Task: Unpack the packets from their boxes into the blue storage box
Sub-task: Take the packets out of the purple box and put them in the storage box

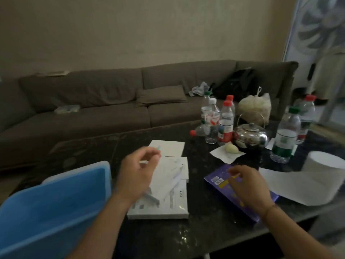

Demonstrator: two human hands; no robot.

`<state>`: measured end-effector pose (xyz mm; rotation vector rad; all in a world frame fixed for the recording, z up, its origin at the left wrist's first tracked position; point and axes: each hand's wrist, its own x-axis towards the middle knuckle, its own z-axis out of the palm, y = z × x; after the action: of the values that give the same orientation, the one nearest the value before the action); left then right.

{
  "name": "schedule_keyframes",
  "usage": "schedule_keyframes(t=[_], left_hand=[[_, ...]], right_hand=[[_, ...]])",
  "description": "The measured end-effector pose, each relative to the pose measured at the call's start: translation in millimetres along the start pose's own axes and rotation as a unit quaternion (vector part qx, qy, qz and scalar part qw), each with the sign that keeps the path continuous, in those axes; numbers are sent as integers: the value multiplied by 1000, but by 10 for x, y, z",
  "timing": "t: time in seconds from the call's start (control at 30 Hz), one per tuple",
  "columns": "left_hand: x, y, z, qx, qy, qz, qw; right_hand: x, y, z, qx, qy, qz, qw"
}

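Observation:
The blue storage box [46, 208] stands at the near left, its opening facing me. Right of it lie white flat boxes [168, 202] stacked on the dark table, with several thin white packets [175, 176] spilling over them. My left hand [138, 174] hovers above the white boxes and pinches a small white packet [144, 162] between its fingertips. A purple box [220, 180] lies flat to the right. My right hand [248, 186] rests on the purple box with curled fingers at its top face.
Several water bottles [225, 124], a steel kettle [251, 136], a glass and a tissue with a pale lump stand at the back right. A toilet roll [324, 169] trails paper by the purple box. A brown sofa [112, 101] runs behind the table.

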<state>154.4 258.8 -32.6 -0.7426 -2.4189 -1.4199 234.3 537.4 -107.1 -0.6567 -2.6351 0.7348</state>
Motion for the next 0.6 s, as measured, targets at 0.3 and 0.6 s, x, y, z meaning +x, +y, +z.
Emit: schedule_keyframes(t=[0.3,0.6], left_hand=[[-188,-315,974,63,-153,-27,986],[-466,-479,1366,365,-330,113,863]], right_hand=[[201,398,37,-162,-139,100,972],[281,126,227,-70,-145,94,982]])
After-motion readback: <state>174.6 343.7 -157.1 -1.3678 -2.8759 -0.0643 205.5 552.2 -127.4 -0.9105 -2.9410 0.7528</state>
